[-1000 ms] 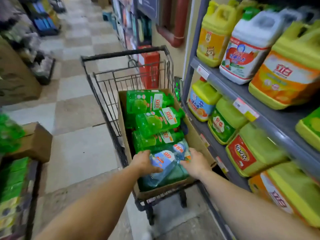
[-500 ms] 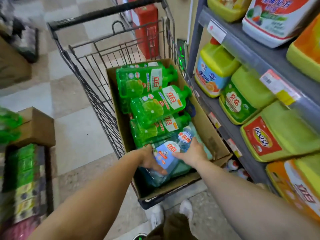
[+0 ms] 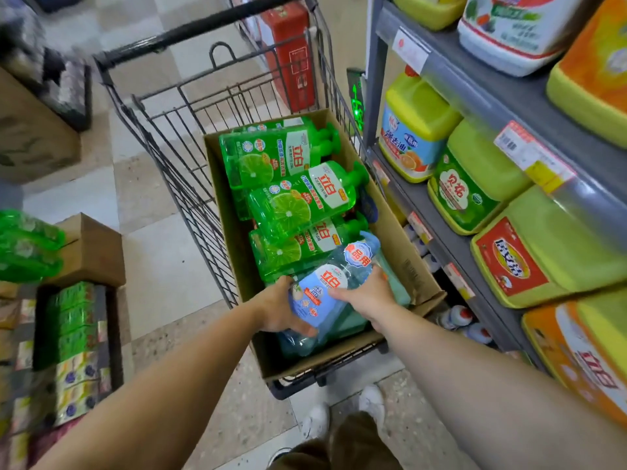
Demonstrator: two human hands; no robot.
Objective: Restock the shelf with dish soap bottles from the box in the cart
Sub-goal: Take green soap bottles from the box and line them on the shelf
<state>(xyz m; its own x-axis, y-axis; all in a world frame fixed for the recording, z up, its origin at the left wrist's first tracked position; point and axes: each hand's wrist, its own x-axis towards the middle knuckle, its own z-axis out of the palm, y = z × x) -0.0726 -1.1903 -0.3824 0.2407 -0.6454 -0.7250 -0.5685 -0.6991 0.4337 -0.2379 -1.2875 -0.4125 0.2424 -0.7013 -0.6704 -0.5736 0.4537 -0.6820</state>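
Note:
A cardboard box [image 3: 403, 245] sits in a wire shopping cart [image 3: 163, 130]. In it lie three green dish soap bottles [image 3: 291, 205] on their sides and, nearest me, a clear blue dish soap bottle [image 3: 325, 286] with a pale blue label. My left hand [image 3: 278, 310] grips the blue bottle's left side and base. My right hand [image 3: 369, 293] holds its right side. More teal bottles lie beneath it, partly hidden. The grey shelf [image 3: 475, 72] stands to the right of the cart.
The shelf holds large yellow, green and orange detergent jugs [image 3: 471, 184], with small white bottles [image 3: 458, 317] on the lowest level. A red box [image 3: 291, 52] stands beyond the cart. A small carton [image 3: 91, 249] and stacked green packs [image 3: 71, 320] are at left. My shoes [image 3: 339, 415] are below.
The view has tilted down and closer to the cart. Both hands have settled tighter around the blue bottle, which sits slightly raised over the teal ones.

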